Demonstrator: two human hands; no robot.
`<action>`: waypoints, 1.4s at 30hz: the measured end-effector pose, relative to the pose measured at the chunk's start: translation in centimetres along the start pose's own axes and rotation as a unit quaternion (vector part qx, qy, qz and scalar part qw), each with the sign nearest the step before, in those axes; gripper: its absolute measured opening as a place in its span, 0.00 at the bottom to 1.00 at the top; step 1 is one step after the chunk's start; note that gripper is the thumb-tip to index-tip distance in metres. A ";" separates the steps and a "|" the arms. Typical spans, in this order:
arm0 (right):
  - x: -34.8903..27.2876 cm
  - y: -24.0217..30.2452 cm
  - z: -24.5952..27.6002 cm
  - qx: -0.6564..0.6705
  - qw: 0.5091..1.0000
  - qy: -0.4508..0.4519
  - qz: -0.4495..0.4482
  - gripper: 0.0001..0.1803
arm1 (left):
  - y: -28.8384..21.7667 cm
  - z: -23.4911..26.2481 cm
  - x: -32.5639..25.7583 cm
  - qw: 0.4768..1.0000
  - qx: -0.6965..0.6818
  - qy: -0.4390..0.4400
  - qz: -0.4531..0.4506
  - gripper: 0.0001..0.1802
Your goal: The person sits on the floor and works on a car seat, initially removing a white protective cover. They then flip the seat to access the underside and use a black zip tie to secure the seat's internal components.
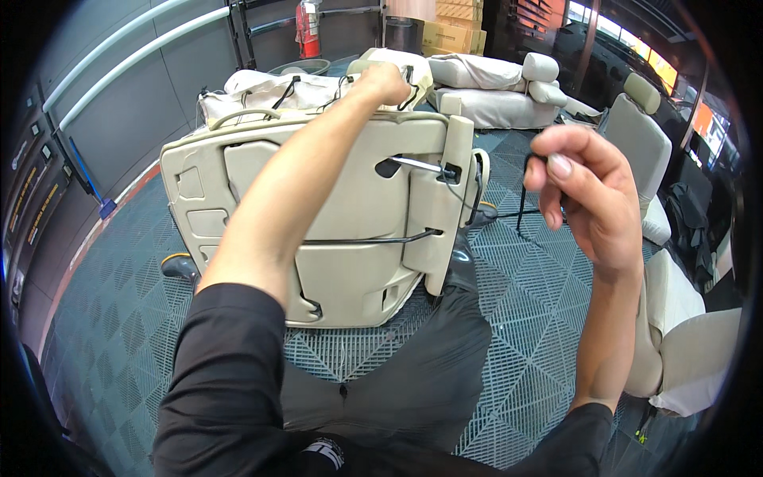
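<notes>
Between my legs stands a beige plastic seat back panel (pixel 358 199) with a black metal bar, cut-outs and a thin cable. My left hand (pixel 381 84) reaches over its top edge and is closed at the pale fabric cover (pixel 302 90), beside a black strap (pixel 409 79). What its fingers grip is hidden. My right hand (pixel 586 187) is raised to the right of the panel, apart from it. Its thumb and fingers pinch a thin black cord (pixel 521 199) that hangs down against the floor behind.
Covered seat parts (pixel 493 103) lie beyond the panel. An upright seat (pixel 636 135) and a seat cushion (pixel 675 342) stand at the right. A fire extinguisher (pixel 307 30), cardboard boxes (pixel 453 36) and a blue brush (pixel 106 208) are near the walls. The floor has grated tiles (pixel 119 318).
</notes>
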State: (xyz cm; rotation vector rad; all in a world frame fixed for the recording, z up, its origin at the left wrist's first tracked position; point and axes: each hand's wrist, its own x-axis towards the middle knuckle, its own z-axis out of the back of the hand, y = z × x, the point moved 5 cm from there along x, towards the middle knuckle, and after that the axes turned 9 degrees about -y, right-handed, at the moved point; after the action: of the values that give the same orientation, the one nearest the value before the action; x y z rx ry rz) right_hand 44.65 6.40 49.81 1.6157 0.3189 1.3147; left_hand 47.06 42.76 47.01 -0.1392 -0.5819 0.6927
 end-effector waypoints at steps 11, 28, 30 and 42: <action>-0.9 0.0 1.5 0.062 0.998 0.013 -0.016 0.13 | -0.4 -2.8 1.9 0.915 -0.398 0.022 0.064 0.11; 3.5 -2.1 -4.9 -0.027 0.999 0.021 -0.025 0.12 | 3.0 10.0 -16.0 0.753 -0.647 0.071 -0.093 0.15; 3.7 -3.0 -5.6 -0.039 0.998 0.020 -0.037 0.12 | 2.4 9.6 -17.2 0.756 -0.639 0.071 -0.124 0.17; 4.7 -6.3 -10.5 -0.081 0.990 0.079 -0.079 0.08 | 1.6 9.1 -22.6 0.727 -0.653 0.208 -0.042 0.32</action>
State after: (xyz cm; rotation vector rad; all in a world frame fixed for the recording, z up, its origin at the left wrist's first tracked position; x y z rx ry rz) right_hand 39.76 18.20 46.75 1.3275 0.4162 1.3137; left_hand 27.15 28.93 43.74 -1.5540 -0.5355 0.0190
